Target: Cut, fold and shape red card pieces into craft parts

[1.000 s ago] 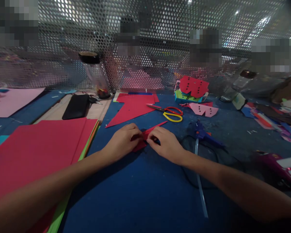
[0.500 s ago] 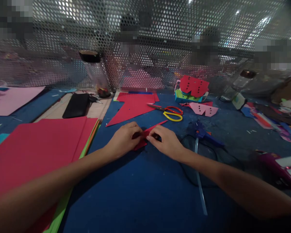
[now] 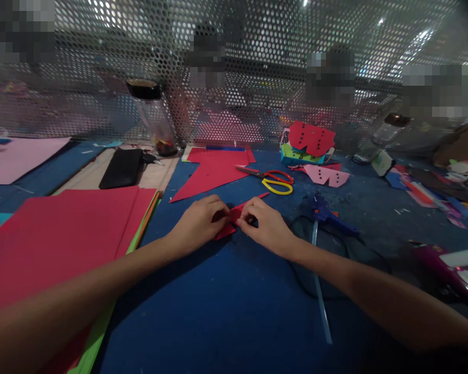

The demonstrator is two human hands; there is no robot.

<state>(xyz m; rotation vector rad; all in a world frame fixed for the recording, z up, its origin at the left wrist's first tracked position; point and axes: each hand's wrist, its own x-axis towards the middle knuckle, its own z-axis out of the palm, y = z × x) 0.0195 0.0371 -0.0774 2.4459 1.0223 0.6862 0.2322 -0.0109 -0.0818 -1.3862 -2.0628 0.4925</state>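
A small red paper piece (image 3: 234,218) lies on the blue table mat (image 3: 226,301), pinched from both sides. My left hand (image 3: 198,222) grips its left part with curled fingers. My right hand (image 3: 263,224) pinches its right part, fingertips almost meeting the left hand's. A thin red point of the paper sticks out toward the far right above my right hand. Most of the piece is hidden under my fingers.
A stack of red sheets (image 3: 62,239) lies at left. Beyond are a cut red sheet (image 3: 214,169), red-and-yellow scissors (image 3: 273,182), a black case (image 3: 121,168) and a jar (image 3: 154,117). A blue glue gun (image 3: 323,213) and paper scraps (image 3: 432,189) lie right, behind them a perforated metal screen (image 3: 257,62).
Both hands stay on the red piece. The right fingers have crept slightly closer to the left hand, working the paper. Little else has moved.
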